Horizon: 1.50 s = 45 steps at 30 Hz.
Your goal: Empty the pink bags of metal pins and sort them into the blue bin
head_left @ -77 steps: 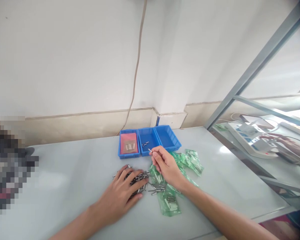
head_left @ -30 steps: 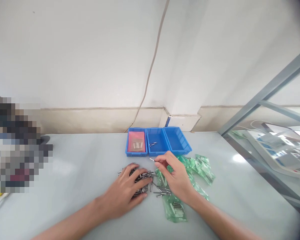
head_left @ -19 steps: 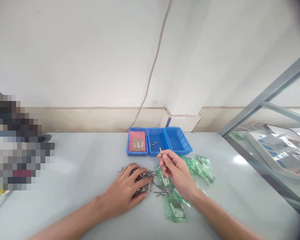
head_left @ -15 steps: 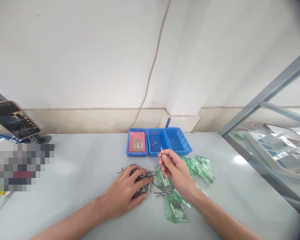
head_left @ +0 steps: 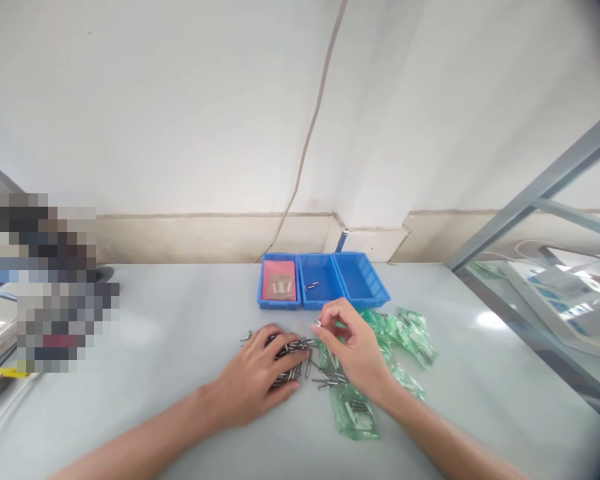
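My left hand lies with its fingers spread over a pile of small metal pins; part of the pile is hidden under it. Thumb and index finger of my right hand pinch a small metal pin, of which only a bright end shows. That hand is just in front of the middle blue bin, which has a couple of pins in it. Green plastic bags with pins inside lie beside and below my right hand. Some loose pins rest between the two hands.
The left blue bin holds a pink sheet and a small clear bag. The right blue bin adjoins the middle one. Behind the table is a wall with a cable. A grey metal frame stands at right; blurred items are at left.
My right hand has drawn back and down from the middle bin's edge, and the pin has turned so that less of it shows. My left hand stays on the pile. The view has shifted slightly.
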Each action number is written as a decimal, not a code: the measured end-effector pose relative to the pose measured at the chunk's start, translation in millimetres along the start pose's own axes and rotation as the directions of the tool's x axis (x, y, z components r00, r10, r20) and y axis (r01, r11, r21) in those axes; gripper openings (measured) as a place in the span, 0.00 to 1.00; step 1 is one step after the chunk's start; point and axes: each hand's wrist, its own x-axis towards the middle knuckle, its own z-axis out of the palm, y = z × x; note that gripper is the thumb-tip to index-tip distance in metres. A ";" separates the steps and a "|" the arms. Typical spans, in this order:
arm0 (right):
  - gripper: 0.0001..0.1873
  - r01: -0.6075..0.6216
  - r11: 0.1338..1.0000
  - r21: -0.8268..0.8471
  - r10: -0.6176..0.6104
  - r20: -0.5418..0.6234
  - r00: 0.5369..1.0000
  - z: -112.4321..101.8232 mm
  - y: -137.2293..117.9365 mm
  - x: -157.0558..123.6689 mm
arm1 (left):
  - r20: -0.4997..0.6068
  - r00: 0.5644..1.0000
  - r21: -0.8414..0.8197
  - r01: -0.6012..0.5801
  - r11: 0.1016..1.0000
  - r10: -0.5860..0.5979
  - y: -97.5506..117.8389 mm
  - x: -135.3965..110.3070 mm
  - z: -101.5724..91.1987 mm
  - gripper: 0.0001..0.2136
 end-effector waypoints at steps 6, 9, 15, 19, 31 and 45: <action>0.13 -0.194 0.965 0.175 0.172 0.134 0.976 -3.3 1.3 1.2 | -0.006 1.000 -0.016 -0.012 1.000 0.012 -1.0 -0.3 0.6 0.21; 0.16 -0.261 0.924 0.281 0.215 0.182 0.959 -3.7 -0.2 2.4 | -0.002 1.000 -0.018 -0.011 1.000 0.011 -0.6 -0.5 1.0 0.21; 0.17 -0.377 0.798 0.471 0.294 0.242 0.925 -4.7 -8.0 4.4 | -0.005 1.000 -0.018 -0.004 1.000 0.004 0.3 -0.1 0.2 0.22; 0.15 -0.375 0.819 0.435 0.293 0.247 0.924 -5.1 -9.7 5.3 | -0.016 1.000 -0.023 -0.008 1.000 0.008 -0.2 0.7 -0.6 0.21; 0.21 -0.410 0.860 0.302 0.379 0.160 0.912 -7.2 -3.8 9.4 | 0.007 1.000 -0.014 0.001 1.000 -0.001 -1.0 -0.7 -0.4 0.22; 0.05 0.038 0.954 -0.298 0.024 0.203 0.979 -15.2 1.8 8.7 | -0.001 1.000 -0.001 0.000 1.000 0.000 -2.7 -1.9 2.9 0.22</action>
